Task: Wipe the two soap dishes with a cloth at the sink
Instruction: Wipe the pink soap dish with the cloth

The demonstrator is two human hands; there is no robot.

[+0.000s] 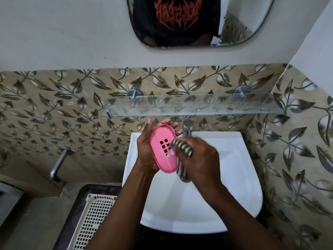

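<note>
Clasping soap dish (161, 152) edges, left hand (144, 154); cloth (184, 150) presses inside (above sink (225, 195))

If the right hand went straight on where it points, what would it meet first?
Probably the pink soap dish in the left hand; the striped cloth in the right hand seems to touch it, depth unclear.

Black T-shirt (203, 18), red lettering, bare forearms (234, 201)
</note>
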